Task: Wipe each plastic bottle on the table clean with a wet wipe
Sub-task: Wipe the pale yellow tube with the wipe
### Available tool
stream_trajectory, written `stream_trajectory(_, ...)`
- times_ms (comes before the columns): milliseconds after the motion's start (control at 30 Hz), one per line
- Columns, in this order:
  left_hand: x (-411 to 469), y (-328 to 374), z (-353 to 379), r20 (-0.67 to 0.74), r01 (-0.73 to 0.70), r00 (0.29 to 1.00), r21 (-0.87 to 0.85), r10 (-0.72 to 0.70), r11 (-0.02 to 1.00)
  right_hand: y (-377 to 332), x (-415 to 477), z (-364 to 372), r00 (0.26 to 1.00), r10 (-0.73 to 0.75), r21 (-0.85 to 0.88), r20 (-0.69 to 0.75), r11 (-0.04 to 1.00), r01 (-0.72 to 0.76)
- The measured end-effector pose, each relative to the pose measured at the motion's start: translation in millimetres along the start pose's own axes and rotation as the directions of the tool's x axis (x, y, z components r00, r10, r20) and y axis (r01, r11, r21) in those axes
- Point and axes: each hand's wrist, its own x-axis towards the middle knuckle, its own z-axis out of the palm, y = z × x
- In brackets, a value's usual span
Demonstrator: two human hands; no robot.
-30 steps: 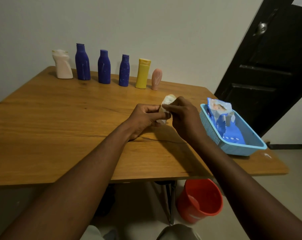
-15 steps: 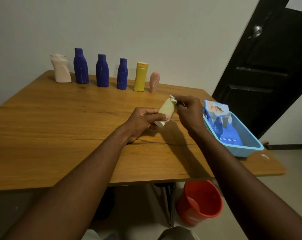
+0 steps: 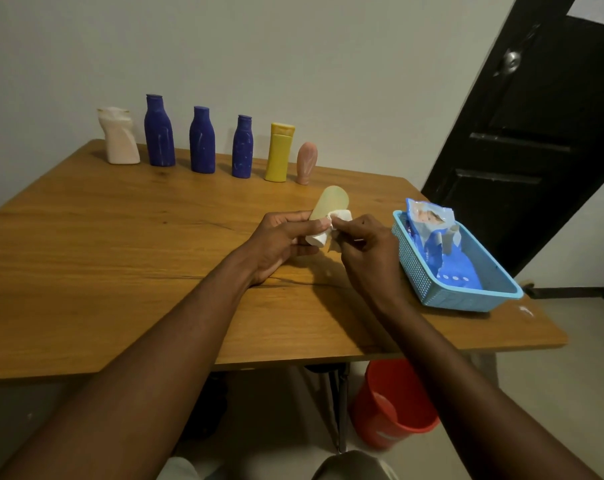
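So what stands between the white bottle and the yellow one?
Three blue bottles, upright in a row, seen in the head view.

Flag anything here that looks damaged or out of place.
The white bottle at the row's left end looks crushed and twisted, unlike the straight blue bottle beside it. The wipes pack in the blue basket is torn open and crumpled.

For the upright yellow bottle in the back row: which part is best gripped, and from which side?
Probably grip the yellow bottle round its straight body below the cap, reaching from the front: it stands upright, the smallest blue bottle and the pink bottle flank it closely, and the wall is behind.
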Motion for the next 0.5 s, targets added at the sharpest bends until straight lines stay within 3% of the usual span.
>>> stream_trajectory(267, -1, 1, 1, 0.048, 0.009, 0.999, 0.128, -0.016, 0.992, -2, 44, -10, 0.995, -0.032, -0.159, -0.099, 0.987, 0.016)
stream_trajectory(500, -2, -2, 0, 0.057, -0.034, 0.998, 0.138, 0.027, 0.99, 0, 28, -4, 0.978, -0.2, -0.321, 0.065, 0.923, 0.21)
